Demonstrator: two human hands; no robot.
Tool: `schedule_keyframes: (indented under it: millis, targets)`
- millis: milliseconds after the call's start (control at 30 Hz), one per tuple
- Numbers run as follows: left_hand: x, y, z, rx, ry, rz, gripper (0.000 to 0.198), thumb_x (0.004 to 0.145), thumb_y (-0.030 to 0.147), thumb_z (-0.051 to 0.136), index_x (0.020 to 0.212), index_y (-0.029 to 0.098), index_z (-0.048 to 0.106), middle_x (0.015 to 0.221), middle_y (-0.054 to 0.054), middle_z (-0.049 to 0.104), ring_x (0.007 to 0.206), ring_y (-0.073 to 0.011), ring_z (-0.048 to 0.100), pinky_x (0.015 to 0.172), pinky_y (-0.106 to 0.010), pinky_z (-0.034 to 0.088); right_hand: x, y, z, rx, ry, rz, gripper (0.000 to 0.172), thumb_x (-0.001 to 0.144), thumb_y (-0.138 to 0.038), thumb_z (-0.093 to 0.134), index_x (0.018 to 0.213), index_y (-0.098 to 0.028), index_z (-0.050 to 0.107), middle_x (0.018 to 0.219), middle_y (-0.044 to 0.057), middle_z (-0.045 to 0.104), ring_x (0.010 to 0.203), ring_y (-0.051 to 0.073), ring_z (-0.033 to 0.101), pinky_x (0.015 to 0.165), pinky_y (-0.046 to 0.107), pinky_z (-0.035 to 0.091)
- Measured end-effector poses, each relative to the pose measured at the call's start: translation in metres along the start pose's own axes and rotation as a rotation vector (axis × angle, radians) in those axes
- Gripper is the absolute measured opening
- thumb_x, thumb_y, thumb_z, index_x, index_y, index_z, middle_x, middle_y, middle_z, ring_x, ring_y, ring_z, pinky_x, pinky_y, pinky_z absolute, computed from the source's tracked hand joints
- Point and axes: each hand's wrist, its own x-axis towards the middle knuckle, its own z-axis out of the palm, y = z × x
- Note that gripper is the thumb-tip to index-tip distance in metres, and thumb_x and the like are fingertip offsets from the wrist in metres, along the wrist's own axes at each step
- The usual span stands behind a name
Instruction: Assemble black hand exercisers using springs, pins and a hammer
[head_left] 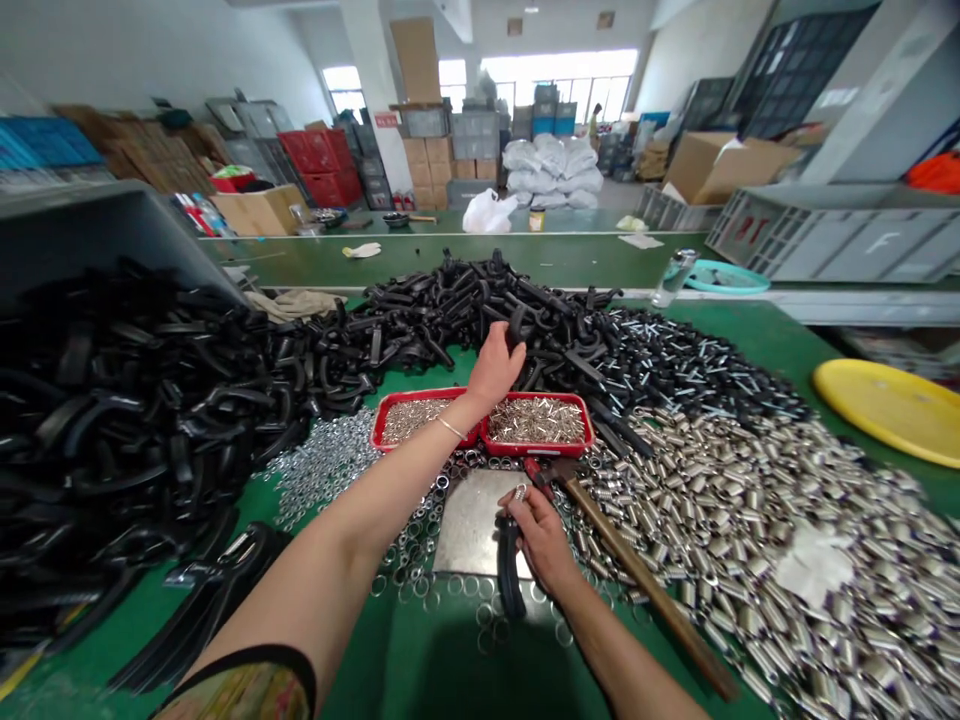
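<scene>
My left hand reaches over the red trays to the pile of black plastic parts. Its thumb and fingers close around one curved black piece at the near side of that pile. Low in front of me, my right hand grips a curved black plastic handle, which points down toward me. A small coil spring shows at the fingertips, by the handle's upper end. Under this hand lies a flat metal plate, partly covered by the hand and handle.
Two red trays hold small metal pins. A hammer lies right of the plate, beside heaped springs. Metal rings and small nuts spread leftward. Several finished-looking black handles lie at left; a yellow lid sits right.
</scene>
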Motion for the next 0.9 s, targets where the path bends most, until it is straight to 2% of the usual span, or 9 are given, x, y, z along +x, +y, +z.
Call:
schedule_keyframes:
  millis: [67, 133, 167, 267, 367, 433, 567, 767, 900]
  targets:
    - [-0.032, 0.016, -0.022, -0.352, 0.054, -0.025, 0.027, 0.092, 0.019, 0.047, 0.119, 0.018, 0.041, 0.106, -0.007, 0.066, 0.079, -0.0133, 0.066, 0.077, -0.03, 0.054, -0.001, -0.003, 0.0, -0.018, 0.001, -0.001, 0.038, 0.084, -0.057, 0.065, 0.093, -0.02, 0.062, 0.069, -0.005, 0.056, 0.048, 0.007, 0.049, 0.041, 0.017, 0.039]
    - [-0.081, 0.026, -0.042, -0.574, -0.011, -0.15, 0.021, 0.093, 0.023, 0.039, 0.113, 0.021, 0.04, 0.088, 0.0, 0.067, 0.054, -0.0089, 0.056, 0.058, -0.024, 0.049, -0.003, -0.009, 0.0, -0.067, -0.006, 0.005, 0.04, 0.086, -0.059, 0.062, 0.096, -0.02, 0.06, 0.067, -0.006, 0.054, 0.046, 0.008, 0.047, 0.04, 0.018, 0.037]
    - [-0.11, 0.028, -0.051, -0.627, -0.036, -0.228, 0.017, 0.093, 0.026, 0.039, 0.109, 0.021, 0.042, 0.081, 0.001, 0.067, 0.047, -0.0081, 0.051, 0.052, -0.022, 0.045, -0.004, -0.013, -0.001, -0.114, -0.001, -0.002, 0.039, 0.087, -0.059, 0.06, 0.095, -0.021, 0.059, 0.065, -0.007, 0.051, 0.045, 0.008, 0.045, 0.04, 0.018, 0.035]
    - [-0.19, 0.026, -0.068, -0.68, -0.192, -0.481, 0.019, 0.091, 0.034, 0.043, 0.103, 0.019, 0.045, 0.071, 0.002, 0.066, 0.048, -0.0103, 0.053, 0.051, -0.023, 0.044, -0.011, -0.028, -0.001, -0.395, 0.054, -0.13, 0.035, 0.09, -0.055, 0.057, 0.08, -0.021, 0.054, 0.06, -0.007, 0.043, 0.051, 0.01, 0.042, 0.048, 0.021, 0.034]
    - [-0.243, 0.02, -0.071, -0.687, -0.283, -0.648, 0.027, 0.092, 0.04, 0.038, 0.104, 0.017, 0.048, 0.06, 0.002, 0.063, 0.048, -0.0137, 0.055, 0.05, -0.024, 0.043, -0.022, -0.042, 0.002, -0.729, 0.063, -0.28, 0.035, 0.093, -0.049, 0.054, 0.071, -0.022, 0.047, 0.062, -0.005, 0.045, 0.06, 0.013, 0.045, 0.058, 0.024, 0.036]
    - [-0.259, 0.019, -0.07, -0.669, -0.285, -0.662, 0.029, 0.094, 0.04, 0.035, 0.103, 0.016, 0.049, 0.055, 0.002, 0.061, 0.047, -0.0143, 0.054, 0.05, -0.024, 0.042, -0.03, -0.049, 0.006, -0.851, 0.014, -0.309, 0.033, 0.095, -0.047, 0.05, 0.073, -0.023, 0.046, 0.063, -0.005, 0.047, 0.061, 0.014, 0.047, 0.06, 0.025, 0.035]
    - [-0.265, 0.027, -0.069, -0.634, -0.299, -0.621, 0.031, 0.097, 0.043, 0.033, 0.1, 0.017, 0.049, 0.05, 0.005, 0.055, 0.042, -0.0138, 0.049, 0.046, -0.024, 0.039, -0.046, -0.058, 0.01, -0.974, -0.056, -0.315, 0.029, 0.098, -0.045, 0.047, 0.077, -0.024, 0.047, 0.065, -0.004, 0.052, 0.061, 0.016, 0.051, 0.061, 0.025, 0.035]
    - [-0.268, 0.045, -0.071, -0.579, -0.422, -0.519, 0.038, 0.099, 0.057, 0.033, 0.096, 0.021, 0.045, 0.045, 0.009, 0.049, 0.036, -0.0115, 0.044, 0.042, -0.022, 0.035, -0.06, -0.065, 0.006, -1.044, -0.033, -0.368, 0.03, 0.099, -0.043, 0.046, 0.076, -0.023, 0.048, 0.065, -0.003, 0.054, 0.059, 0.015, 0.052, 0.061, 0.025, 0.035]
    - [-0.272, 0.053, -0.072, -0.537, -0.413, -0.491, 0.04, 0.099, 0.06, 0.033, 0.097, 0.022, 0.043, 0.043, 0.01, 0.047, 0.036, -0.0124, 0.045, 0.042, -0.023, 0.034, -0.071, -0.067, 0.007, -1.036, 0.028, -0.424, 0.027, 0.099, -0.043, 0.046, 0.081, -0.024, 0.05, 0.066, -0.002, 0.056, 0.059, 0.016, 0.053, 0.06, 0.025, 0.036]
